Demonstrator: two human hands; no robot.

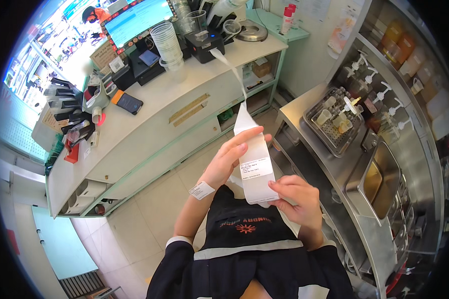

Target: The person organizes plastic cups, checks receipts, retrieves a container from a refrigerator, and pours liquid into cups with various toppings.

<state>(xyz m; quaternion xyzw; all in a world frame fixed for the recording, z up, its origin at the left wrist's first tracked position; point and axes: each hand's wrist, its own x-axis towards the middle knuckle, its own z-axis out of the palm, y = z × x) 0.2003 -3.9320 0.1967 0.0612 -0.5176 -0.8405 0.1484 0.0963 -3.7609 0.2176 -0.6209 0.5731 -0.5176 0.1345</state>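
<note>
A long strip of white label paper (255, 147) runs from a black label printer (205, 43) on the counter down to my hands. My left hand (230, 155) holds the strip around its upper part, thumb and fingers on its left side and fingertips showing past its right edge. My right hand (297, 200) pinches the lower right edge near a fold. Printed labels with writing sit on the strip. On my left wrist sticks a separate printed label (201, 190). Below my hands lies the front of a black apron (243, 224).
The pale counter (149, 130) bears stacked plastic cups (167, 43), a monitor (138, 22) and a phone (127, 102). At right, a steel worktop (303, 98) holds a perforated tray (335, 132) of small cups, with pump bottles behind. A person (96, 15) in orange is outside.
</note>
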